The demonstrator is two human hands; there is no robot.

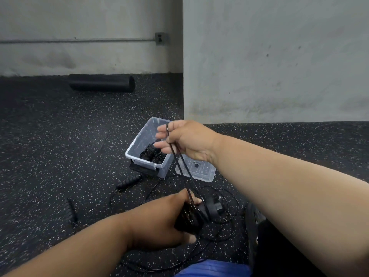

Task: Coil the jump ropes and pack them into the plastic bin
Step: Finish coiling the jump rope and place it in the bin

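Observation:
My left hand (159, 222) grips two black jump rope handles (188, 217) low in the middle. A thin black rope (182, 170) runs taut from them up to my right hand (185, 140), which pinches it above the clear plastic bin (137, 140). The bin stands open on the floor with a coiled black rope (152, 153) inside. Slack cable (223, 220) loops loosely on the floor below my hands. Two more black handles lie on the floor: one (128, 181) in front of the bin and one (69, 209) further left.
The bin's clear lid (201, 171) lies on the speckled rubber floor right of the bin. A black foam roller (101, 82) rests against the back wall. A concrete pillar (275, 60) rises behind the bin. Blue fabric (213, 268) shows at the bottom edge.

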